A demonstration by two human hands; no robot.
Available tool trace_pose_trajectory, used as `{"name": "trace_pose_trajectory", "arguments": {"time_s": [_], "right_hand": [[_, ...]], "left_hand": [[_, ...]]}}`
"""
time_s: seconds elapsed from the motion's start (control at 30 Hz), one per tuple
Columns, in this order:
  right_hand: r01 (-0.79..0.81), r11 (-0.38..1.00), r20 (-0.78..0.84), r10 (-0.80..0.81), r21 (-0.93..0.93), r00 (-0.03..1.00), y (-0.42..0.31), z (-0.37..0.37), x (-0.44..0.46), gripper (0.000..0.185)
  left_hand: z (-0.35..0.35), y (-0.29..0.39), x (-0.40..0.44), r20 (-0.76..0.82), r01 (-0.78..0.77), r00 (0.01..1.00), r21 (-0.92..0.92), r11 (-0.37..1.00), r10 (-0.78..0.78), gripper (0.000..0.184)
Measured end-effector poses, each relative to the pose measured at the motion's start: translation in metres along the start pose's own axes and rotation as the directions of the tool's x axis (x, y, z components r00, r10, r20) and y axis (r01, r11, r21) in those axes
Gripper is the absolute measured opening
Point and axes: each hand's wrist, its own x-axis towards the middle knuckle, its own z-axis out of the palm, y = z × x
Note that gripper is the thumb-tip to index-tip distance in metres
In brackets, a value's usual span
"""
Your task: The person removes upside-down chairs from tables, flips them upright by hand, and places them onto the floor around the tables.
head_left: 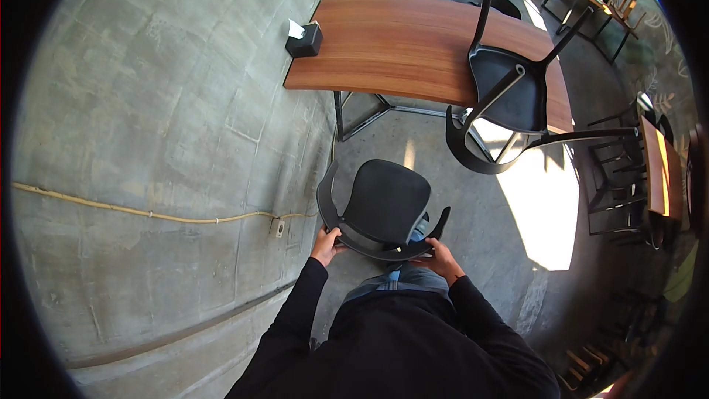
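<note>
A black chair (388, 199) with a curved backrest is right in front of my body, its seat facing up and its back toward me. My left hand (325, 247) is wrapped round the left side of the backrest. On the right side of the same backrest, my right hand (442, 260) grips with its fingers partly hidden behind the rim. The chair's legs are hidden beneath the seat, so I cannot tell whether they touch the floor. Beyond it stands a wooden table (399, 44) with a dark metal frame.
An upturned black chair (511, 92) rests on the table's right end, legs in the air. A black tissue box (304, 40) sits at the left end. Along the left runs a concrete wall (170, 118) with a socket (277, 228). More tables and chairs stand at right.
</note>
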Motion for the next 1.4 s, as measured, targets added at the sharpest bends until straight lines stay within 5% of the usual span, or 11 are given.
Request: {"name": "trace_pose_trajectory", "arguments": {"time_s": [0.1, 0.67, 1.4], "right_hand": [[0.071, 0.989, -0.037, -0.076, -0.134, 0.996, 0.000, -0.003, 0.010, 0.033], [0.054, 0.996, 0.175, -0.066, 0.073, 0.982, -0.091, 0.050, 0.088, 0.030], [0.237, 0.966, -0.072, -0.245, -0.102, 0.967, -0.183, 0.126, 0.255, 0.031]], "left_hand": [[-0.005, 0.000, 0.005, -0.001, -0.004, 1.000, 0.006, 1.000, 0.004, 0.043], [-0.010, 0.082, 0.110, -0.006, 0.002, 1.000, -0.021, 1.000, -0.002, 0.045], [-0.030, 0.139, 0.270, 0.063, 0.053, 0.997, -0.300, 0.952, -0.036, 0.046]]}}
